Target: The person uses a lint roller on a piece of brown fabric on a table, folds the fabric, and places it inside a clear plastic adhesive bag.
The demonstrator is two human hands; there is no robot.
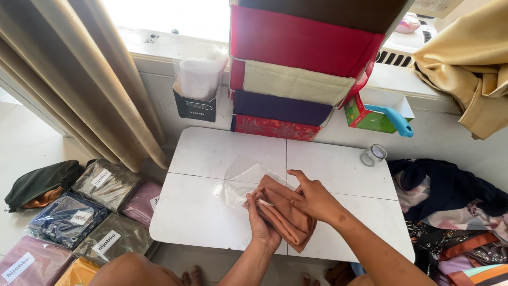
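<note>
A folded rust-orange cloth (290,218) lies on the low white table (201,153), its far end entering a clear plastic bag (239,182). My left hand (261,225) grips the cloth's near-left edge at the bag's mouth. My right hand (312,197) rests on top of the cloth, fingers spread and pressing it toward the bag.
Stacked folded fabrics (296,69) in red, cream, purple stand against the wall behind the table. A small glass jar (373,154) sits at the table's far right. Bagged cloths (100,212) lie on the floor to the left, loose clothes (455,212) on the right, a curtain (90,79) at upper left.
</note>
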